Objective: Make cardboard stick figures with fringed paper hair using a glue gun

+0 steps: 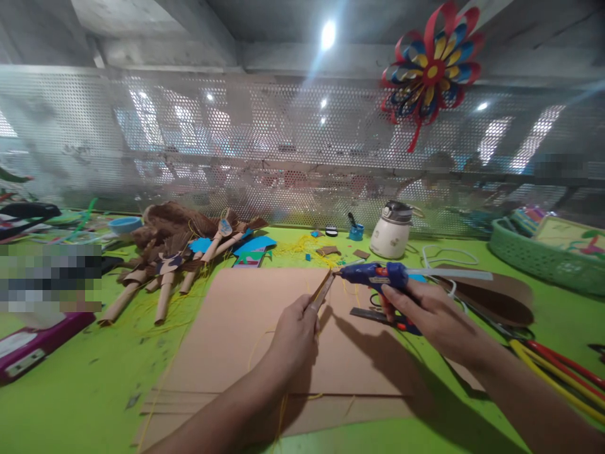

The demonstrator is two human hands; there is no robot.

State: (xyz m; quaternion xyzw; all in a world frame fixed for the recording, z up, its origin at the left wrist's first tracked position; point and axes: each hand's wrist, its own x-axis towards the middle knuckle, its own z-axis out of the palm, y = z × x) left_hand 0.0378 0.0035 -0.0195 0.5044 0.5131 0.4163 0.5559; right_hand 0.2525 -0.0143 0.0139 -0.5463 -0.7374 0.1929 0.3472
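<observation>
My left hand (pixel 293 333) pinches a narrow brown cardboard strip (pixel 323 291), held up on a slant above a stack of brown cardboard sheets (pixel 231 334). In my right hand (pixel 432 318) is a blue hot glue gun (pixel 371 275), gripped by its handle. A long whitish glue stick (pixel 456 274) sticks out of its back end. The gun's nozzle is at the strip's upper end; whether they touch is hard to tell. Below the gun, a flat dark metal strip (pixel 368 313) lies over the sheets. Thin yellow strings (pixel 283 410) lie across the cardboard.
Rolled brown paper figures (pixel 165 284) lie at left, near a purple power strip (pixel 42 343). A white bottle (pixel 390 233) and a small blue pot (pixel 356 232) stand behind. At right are a green basket (pixel 543 265), a brown paper loop (pixel 501 293) and yellow-red handles (pixel 558 372).
</observation>
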